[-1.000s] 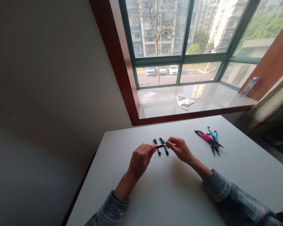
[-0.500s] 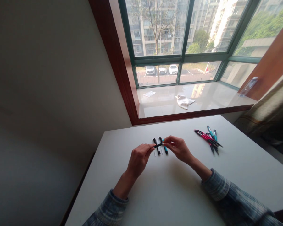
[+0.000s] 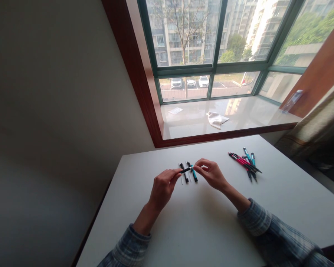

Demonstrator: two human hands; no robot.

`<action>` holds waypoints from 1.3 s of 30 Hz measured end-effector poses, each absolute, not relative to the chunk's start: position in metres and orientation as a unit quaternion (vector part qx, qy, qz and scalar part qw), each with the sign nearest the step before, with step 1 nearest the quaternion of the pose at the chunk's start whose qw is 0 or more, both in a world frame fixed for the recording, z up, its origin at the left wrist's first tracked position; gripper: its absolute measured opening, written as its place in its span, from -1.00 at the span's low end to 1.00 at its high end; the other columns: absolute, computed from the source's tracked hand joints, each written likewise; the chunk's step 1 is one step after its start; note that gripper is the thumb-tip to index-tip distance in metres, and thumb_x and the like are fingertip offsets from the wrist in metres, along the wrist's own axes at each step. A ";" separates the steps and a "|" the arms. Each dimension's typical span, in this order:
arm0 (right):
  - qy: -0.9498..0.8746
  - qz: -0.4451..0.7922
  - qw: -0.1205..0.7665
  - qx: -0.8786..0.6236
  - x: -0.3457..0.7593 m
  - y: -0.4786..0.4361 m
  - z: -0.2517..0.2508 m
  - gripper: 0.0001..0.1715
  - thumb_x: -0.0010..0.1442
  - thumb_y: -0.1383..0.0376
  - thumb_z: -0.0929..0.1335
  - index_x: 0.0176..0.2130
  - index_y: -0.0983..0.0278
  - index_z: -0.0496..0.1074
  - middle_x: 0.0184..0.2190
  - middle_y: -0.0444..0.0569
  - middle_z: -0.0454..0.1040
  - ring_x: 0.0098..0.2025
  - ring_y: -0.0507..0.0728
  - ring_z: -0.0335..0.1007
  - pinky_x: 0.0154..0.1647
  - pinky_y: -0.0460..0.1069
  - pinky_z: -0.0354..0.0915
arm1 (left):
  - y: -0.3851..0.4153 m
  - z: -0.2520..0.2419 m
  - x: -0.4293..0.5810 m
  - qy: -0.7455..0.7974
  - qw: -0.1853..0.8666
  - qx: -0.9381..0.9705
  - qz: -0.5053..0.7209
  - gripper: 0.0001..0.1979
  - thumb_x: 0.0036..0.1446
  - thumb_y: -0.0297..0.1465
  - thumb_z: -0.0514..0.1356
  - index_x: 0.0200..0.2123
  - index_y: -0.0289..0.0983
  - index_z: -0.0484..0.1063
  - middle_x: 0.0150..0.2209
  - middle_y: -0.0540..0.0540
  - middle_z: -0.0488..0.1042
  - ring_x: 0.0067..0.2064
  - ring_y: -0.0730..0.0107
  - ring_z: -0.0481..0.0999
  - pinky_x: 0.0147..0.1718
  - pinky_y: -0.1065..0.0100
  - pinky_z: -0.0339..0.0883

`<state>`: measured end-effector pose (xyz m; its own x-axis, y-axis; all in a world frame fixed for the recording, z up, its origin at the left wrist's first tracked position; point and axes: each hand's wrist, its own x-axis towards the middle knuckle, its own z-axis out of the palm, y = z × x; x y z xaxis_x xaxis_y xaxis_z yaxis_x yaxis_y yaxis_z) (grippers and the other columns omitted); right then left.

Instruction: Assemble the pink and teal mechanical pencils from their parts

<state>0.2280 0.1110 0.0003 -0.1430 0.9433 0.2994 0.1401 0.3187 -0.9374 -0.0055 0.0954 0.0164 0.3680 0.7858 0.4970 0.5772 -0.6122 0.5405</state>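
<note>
Between my hands is a black pen with a silver end, held nearly level above the table. My left hand pinches its black end. At the silver end, the fingertips of my right hand are closed. Just behind and below lie a black pen barrel and a teal-and-black pen barrel, side by side. Thin pale refills lie alongside them, partly hidden by the held pen and my fingers.
A loose pile of red, black and teal pens lies to the right on the white table. Behind the table, the windowsill bears a crumpled white cloth, a paper piece and a clear bottle. A wall stands left.
The held pen has tilted slightly, its right end higher, and more of the silver end shows. My right hand has risen a little. The barrels and the pile lie as before.
</note>
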 end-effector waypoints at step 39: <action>-0.663 0.385 0.536 -0.355 0.230 0.109 0.011 -0.75 0.32 0.08 0.40 -0.24 0.20 0.56 -0.24 0.03 0.50 -0.18 0.18 0.47 -0.16 0.06 0.45 | 0.092 0.019 0.006 0.430 0.486 0.662 0.375 -0.62 0.33 -0.13 0.16 -0.13 -0.33 0.59 -0.45 -0.07 0.54 -0.55 0.50 0.33 -0.55 0.46 0.22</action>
